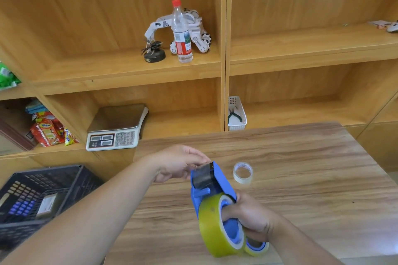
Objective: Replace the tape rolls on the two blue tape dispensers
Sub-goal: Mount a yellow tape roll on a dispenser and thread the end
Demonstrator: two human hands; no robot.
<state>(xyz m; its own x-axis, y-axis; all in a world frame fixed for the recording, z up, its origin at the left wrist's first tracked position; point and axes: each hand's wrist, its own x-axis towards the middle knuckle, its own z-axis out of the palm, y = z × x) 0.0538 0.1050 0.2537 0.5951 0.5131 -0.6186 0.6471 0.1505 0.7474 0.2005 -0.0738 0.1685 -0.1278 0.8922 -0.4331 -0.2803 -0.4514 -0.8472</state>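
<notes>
A blue tape dispenser point(212, 187) is held above the wooden table point(301, 178), with a thick yellowish tape roll point(212, 228) seated on its hub. My right hand point(251, 219) grips it at the hub, fingers through the roll's core. A second, thinner roll on a blue hub point(257, 246) shows just below that hand. My left hand point(179, 163) pinches at the dispenser's front end, by the dark roller and cutter. A nearly used-up clear tape roll point(243, 172) lies flat on the table to the right of the dispenser.
A dark plastic crate point(41, 198) sits low at the left. Wooden shelves behind hold a weighing scale point(117, 129), a water bottle point(182, 32), a toy robot point(197, 28), snack packs point(48, 130) and a white basket with pliers point(237, 114).
</notes>
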